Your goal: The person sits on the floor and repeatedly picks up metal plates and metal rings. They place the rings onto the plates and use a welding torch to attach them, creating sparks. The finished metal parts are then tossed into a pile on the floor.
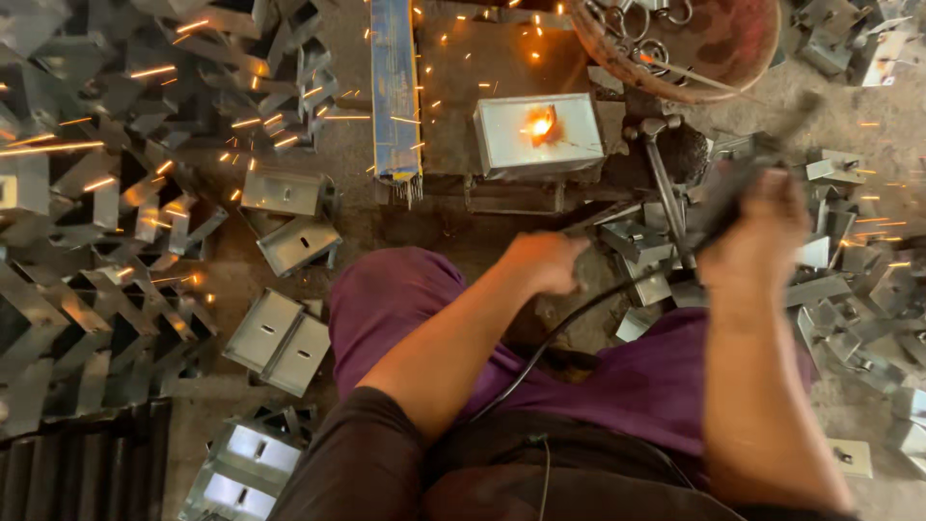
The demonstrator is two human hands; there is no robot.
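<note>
A grey sheet-metal box (564,152) lies on the dark work plate ahead of me, with a glowing orange weld spot (540,124) on its top. Sparks fly off to the left. My right hand (762,236) is blurred and shut on a dark welding electrode holder (741,181), raised to the right of the box. A black cable (559,333) runs from it across my purple-clad lap. My left hand (543,260) hangs below the box with its fingers curled, and I see nothing in it. A hammer (666,183) lies between the hands.
Several folded metal brackets (285,338) lie at my left knee, with a big heap of them (87,241) further left and more at the right (868,289). A blue bundle of welding rods (395,87) lies left of the plate. A rusty bowl of rings (714,48) sits at the top.
</note>
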